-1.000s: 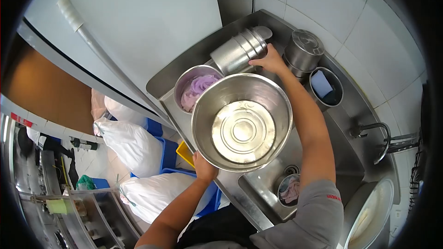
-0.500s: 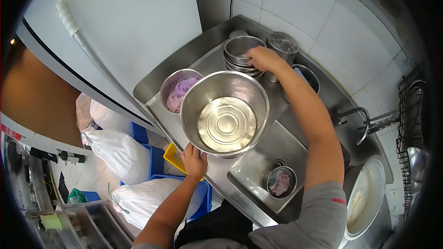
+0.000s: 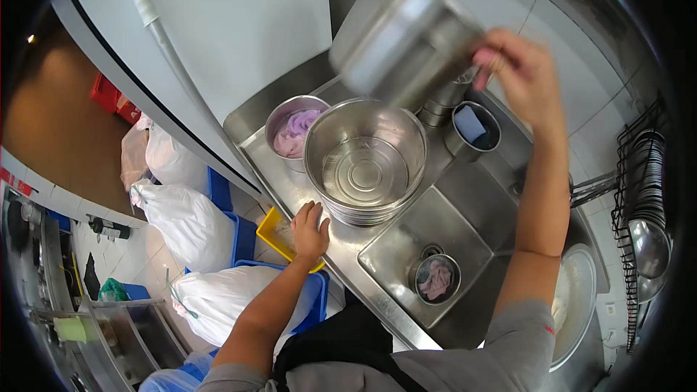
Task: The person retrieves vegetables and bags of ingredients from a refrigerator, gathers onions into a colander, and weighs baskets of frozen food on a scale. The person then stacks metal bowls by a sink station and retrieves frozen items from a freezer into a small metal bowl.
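Observation:
My right hand (image 3: 519, 72) grips the rim of a steel pot (image 3: 406, 36), blurred by motion and tilted above the back of the counter. Resting on the counter edge, my left hand (image 3: 310, 231) has its fingers apart and holds nothing. Just beyond it stands a stack of large steel bowls (image 3: 367, 167). Left of the stack is a steel pot with purple and pink cloths (image 3: 296, 131). Behind the sink, another pot holds a blue sponge (image 3: 469, 124).
The sink (image 3: 392, 258) contains a small pot with a pink cloth (image 3: 436, 279). White bags (image 3: 185, 225) in blue bins and a yellow container (image 3: 276, 236) stand at the left. A rack (image 3: 621, 203) hangs at the right, above a large basin (image 3: 577, 305).
My right hand has lifted the steel pot up from the back of the counter. My left hand has moved off the large bowl's side onto the counter edge.

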